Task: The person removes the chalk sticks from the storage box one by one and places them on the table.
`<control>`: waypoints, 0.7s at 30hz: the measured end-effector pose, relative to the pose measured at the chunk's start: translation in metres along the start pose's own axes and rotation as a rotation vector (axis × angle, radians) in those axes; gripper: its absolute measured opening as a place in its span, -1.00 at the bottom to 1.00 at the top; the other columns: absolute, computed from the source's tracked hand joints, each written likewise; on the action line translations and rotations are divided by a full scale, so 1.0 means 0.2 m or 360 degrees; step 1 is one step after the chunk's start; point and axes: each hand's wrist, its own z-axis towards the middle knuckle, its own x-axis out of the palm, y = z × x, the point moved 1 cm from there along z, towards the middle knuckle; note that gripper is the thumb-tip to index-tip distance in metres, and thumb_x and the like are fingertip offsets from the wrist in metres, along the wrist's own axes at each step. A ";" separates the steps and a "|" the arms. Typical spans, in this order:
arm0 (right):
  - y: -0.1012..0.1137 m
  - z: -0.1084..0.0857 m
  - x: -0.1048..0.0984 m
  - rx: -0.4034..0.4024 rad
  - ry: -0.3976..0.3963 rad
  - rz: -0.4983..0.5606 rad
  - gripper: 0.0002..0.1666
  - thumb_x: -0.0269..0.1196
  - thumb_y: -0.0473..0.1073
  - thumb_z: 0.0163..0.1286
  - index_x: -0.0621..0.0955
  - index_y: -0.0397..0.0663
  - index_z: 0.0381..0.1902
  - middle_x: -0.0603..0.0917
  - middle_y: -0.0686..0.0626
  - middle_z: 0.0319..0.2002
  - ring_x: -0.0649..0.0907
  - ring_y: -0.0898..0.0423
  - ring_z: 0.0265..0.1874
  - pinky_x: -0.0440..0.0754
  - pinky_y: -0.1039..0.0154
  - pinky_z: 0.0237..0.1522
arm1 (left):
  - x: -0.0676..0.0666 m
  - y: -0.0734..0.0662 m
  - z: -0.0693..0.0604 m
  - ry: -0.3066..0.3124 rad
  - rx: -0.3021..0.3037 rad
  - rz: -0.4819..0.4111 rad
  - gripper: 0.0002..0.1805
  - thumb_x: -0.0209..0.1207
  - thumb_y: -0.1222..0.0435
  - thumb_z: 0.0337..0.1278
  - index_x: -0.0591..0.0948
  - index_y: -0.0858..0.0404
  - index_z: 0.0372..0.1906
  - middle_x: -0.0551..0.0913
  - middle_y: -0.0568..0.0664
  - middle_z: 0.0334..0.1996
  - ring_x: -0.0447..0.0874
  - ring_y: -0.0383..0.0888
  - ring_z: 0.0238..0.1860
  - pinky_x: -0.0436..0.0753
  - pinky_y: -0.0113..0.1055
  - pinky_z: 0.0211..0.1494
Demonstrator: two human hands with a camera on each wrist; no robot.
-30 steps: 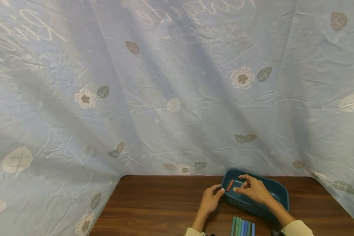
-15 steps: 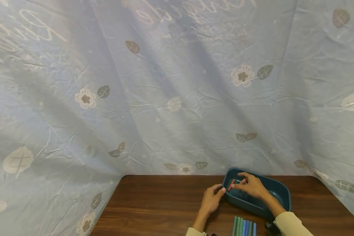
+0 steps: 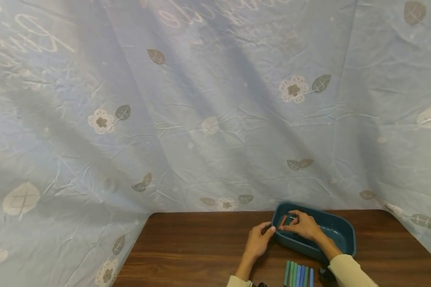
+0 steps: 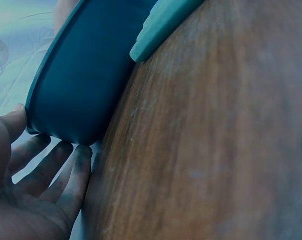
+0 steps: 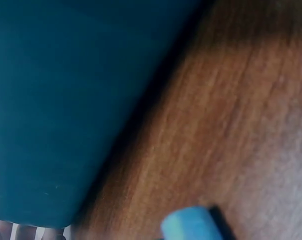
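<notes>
In the head view a dark teal tub [image 3: 339, 229] stands at the table's back right. My left hand [image 3: 257, 242] touches its left end, thumb at the rim and fingers against the outer wall; in the left wrist view those fingers [image 4: 81, 170] look nearly straight. My right hand [image 3: 305, 226] reaches into the tub with fingers bent and apart, its thumb tip at the near end of a short red chalk-like stick [image 3: 283, 220]. The index fingertip stands away from the stick. Several green and blue chalk-like sticks [image 3: 299, 274] lie side by side in front of the tub.
The brown wooden table [image 3: 186, 247] runs to a patterned pale curtain [image 3: 215, 159] behind, close to the tub's back rim. A dark device [image 3: 326, 274] is on the right wrist, beside the row of sticks. In the right wrist view the tub's outer wall [image 5: 66, 110] takes up the left.
My right thumb has closed in on the red stick inside the tub, from a small gap to its near end. The left hand stays at the tub's left end; the view shifts slightly.
</notes>
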 end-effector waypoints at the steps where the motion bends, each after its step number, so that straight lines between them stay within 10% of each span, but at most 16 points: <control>1: 0.00 0.00 0.00 -0.0001 -0.0005 -0.0003 0.07 0.62 0.05 0.23 0.43 -0.51 0.45 0.80 0.00 -0.33 0.72 0.10 -0.44 0.68 0.18 -0.38 | 0.00 0.00 0.00 0.0003 0.0001 -0.0005 -0.62 0.25 0.15 0.55 0.74 0.26 0.25 0.86 0.04 0.03 0.77 -0.26 -0.07 0.68 -0.37 -0.04; 21: -0.03 0.04 0.06 0.0057 -0.0019 -0.0140 0.14 0.67 0.11 0.13 0.45 -0.52 0.42 0.73 0.04 -0.43 0.63 0.15 -0.50 0.59 0.25 -0.41 | 0.01 0.00 0.00 0.0010 -0.0015 -0.0025 -0.60 0.25 0.15 0.55 0.73 0.32 0.25 0.86 0.03 -0.08 0.70 -0.37 -0.20 0.66 -0.41 -0.12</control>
